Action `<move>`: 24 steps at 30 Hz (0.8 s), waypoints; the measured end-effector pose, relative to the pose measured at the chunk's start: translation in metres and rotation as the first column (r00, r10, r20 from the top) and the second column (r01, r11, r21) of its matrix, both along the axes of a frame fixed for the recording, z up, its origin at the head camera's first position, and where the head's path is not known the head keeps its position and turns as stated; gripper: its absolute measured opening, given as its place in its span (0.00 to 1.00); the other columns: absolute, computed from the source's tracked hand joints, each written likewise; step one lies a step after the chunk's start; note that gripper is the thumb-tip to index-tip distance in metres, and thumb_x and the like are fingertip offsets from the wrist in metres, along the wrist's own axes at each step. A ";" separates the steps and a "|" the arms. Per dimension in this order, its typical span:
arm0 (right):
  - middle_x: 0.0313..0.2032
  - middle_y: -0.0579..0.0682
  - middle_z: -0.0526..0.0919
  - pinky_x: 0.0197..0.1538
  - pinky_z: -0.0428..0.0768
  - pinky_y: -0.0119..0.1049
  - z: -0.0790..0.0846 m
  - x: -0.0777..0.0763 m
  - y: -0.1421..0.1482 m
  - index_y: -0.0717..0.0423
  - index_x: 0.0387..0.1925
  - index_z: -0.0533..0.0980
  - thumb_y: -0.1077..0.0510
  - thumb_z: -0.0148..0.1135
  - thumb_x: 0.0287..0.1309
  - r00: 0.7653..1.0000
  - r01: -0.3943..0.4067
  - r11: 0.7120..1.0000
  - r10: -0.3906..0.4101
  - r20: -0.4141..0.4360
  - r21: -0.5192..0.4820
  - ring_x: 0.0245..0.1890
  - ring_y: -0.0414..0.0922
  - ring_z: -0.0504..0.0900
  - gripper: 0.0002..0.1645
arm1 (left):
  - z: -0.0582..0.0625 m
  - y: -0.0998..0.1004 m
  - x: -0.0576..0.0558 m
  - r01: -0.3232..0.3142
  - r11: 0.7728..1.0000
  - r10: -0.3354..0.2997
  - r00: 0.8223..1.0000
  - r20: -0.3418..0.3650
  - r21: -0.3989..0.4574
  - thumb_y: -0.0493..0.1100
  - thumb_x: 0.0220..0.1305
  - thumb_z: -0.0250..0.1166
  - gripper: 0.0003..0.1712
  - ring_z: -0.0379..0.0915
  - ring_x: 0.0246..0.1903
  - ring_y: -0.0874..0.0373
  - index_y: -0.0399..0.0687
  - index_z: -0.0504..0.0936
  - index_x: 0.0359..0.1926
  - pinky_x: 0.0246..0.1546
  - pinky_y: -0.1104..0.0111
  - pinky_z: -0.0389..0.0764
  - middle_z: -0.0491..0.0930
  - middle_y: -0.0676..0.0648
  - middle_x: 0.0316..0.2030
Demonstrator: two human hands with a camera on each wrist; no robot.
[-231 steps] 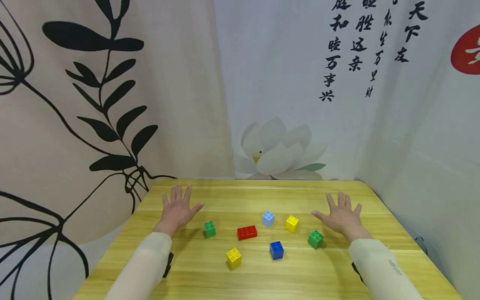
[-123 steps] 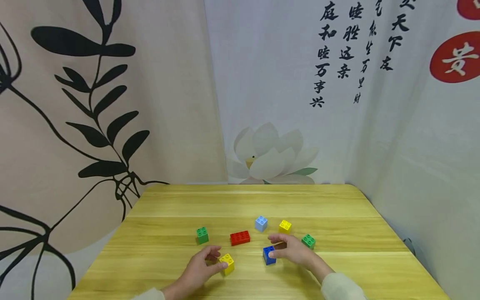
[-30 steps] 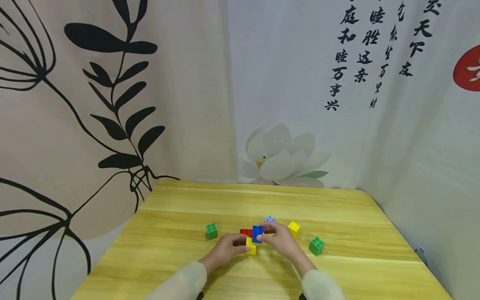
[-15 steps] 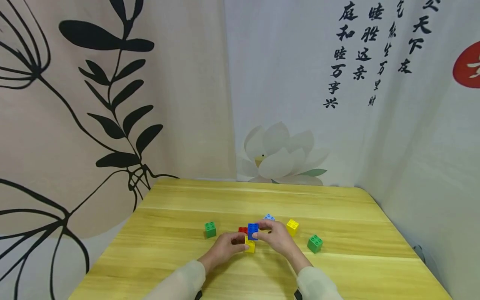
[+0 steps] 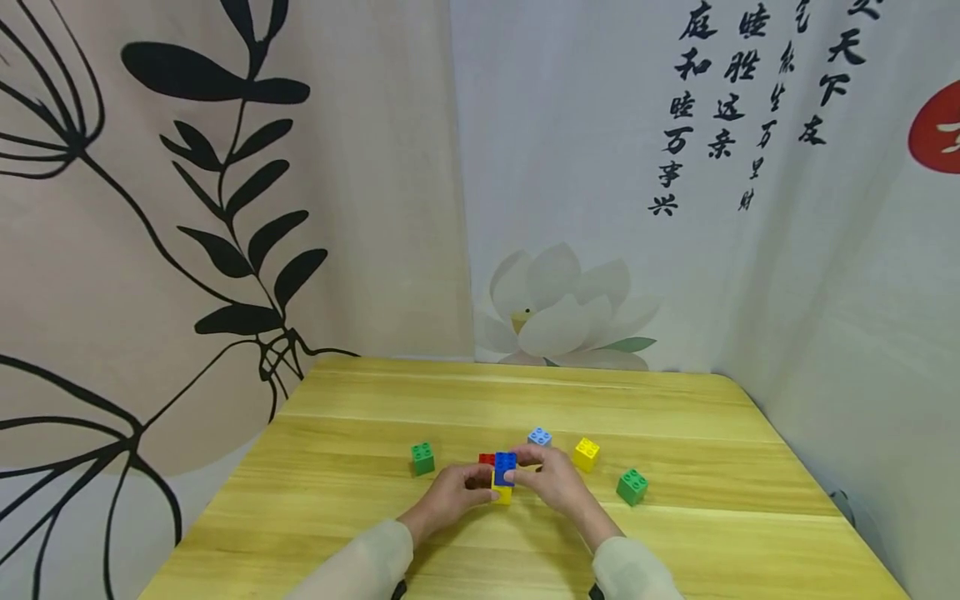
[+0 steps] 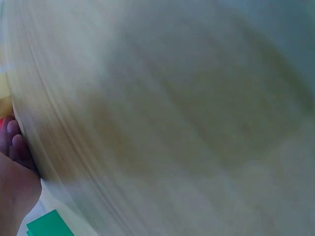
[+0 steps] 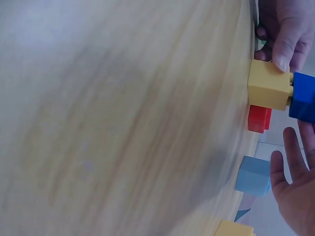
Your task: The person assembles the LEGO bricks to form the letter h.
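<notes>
My left hand point(image 5: 448, 498) pinches a yellow toy building block point(image 5: 503, 497), which stands on the table with its studs up. Directly above it, my right hand point(image 5: 557, 483) holds a dark blue block point(image 5: 505, 469) between thumb and fingers. In the right wrist view, the blue block point(image 7: 304, 97) lines up with the yellow block point(image 7: 268, 84); some studs still show in a narrow gap between them. A red block point(image 5: 487, 459) sits just behind, mostly hidden in the head view.
A light blue block point(image 5: 539, 437) and another yellow block point(image 5: 586, 454) lie beyond my right hand. One green block point(image 5: 423, 458) is at the left and another green block point(image 5: 632, 487) at the right. The wooden table point(image 5: 360, 392) ends at a printed curtain point(image 5: 390, 208).
Both hands were spread apart at first, then reached the yellow and dark blue blocks and brought them together. In the last second the blue block shifted left, then down over the yellow one.
</notes>
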State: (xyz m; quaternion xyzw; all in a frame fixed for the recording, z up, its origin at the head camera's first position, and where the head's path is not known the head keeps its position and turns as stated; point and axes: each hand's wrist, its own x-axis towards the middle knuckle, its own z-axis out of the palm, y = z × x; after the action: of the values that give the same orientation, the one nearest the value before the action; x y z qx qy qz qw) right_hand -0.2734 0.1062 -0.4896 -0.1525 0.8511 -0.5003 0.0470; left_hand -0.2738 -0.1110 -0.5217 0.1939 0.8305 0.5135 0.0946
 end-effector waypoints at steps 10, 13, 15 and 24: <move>0.50 0.49 0.83 0.54 0.75 0.52 -0.001 0.000 -0.002 0.53 0.55 0.80 0.47 0.69 0.60 1.000 -0.025 0.999 0.026 -0.017 0.020 0.51 0.51 0.79 0.24 | 0.000 0.001 0.001 -0.005 1.000 0.004 1.000 0.030 0.022 0.42 0.65 0.69 0.14 0.78 0.45 0.57 0.51 0.85 0.51 0.48 0.62 0.80 0.84 0.53 0.45; 0.50 0.49 0.83 0.54 0.75 0.53 0.001 0.000 -0.001 0.53 0.55 0.80 0.47 0.69 0.61 0.999 -0.034 0.999 0.035 -0.017 0.040 0.52 0.53 0.78 0.24 | 0.000 0.001 0.001 -0.002 1.000 0.001 0.999 0.033 0.021 0.43 0.65 0.68 0.14 0.78 0.46 0.57 0.52 0.85 0.52 0.48 0.62 0.80 0.84 0.54 0.45; 0.49 0.49 0.83 0.54 0.75 0.53 0.002 -0.001 -0.001 0.53 0.55 0.80 0.47 0.69 0.61 0.999 -0.039 0.998 0.040 -0.016 0.058 0.53 0.53 0.78 0.24 | 0.000 0.001 0.000 0.001 1.000 -0.002 0.999 0.035 0.022 0.43 0.66 0.68 0.14 0.78 0.46 0.57 0.52 0.85 0.52 0.48 0.62 0.80 0.83 0.54 0.45; 0.48 0.49 0.83 0.49 0.79 0.48 0.000 -0.002 0.000 0.52 0.54 0.81 0.47 0.69 0.60 0.999 -0.043 0.997 0.043 -0.001 0.058 0.50 0.51 0.78 0.23 | 0.001 0.002 -0.001 -0.021 1.000 0.022 0.999 0.044 -0.008 0.43 0.64 0.69 0.13 0.77 0.42 0.58 0.51 0.85 0.50 0.45 0.63 0.79 0.83 0.55 0.42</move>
State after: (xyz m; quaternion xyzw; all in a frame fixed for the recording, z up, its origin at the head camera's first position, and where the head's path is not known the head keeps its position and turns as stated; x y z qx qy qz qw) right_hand -0.2752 0.1065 -0.4896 -0.1698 0.8619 -0.4739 0.0611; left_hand -0.2743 -0.1093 -0.5204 0.1733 0.8321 0.5157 0.1081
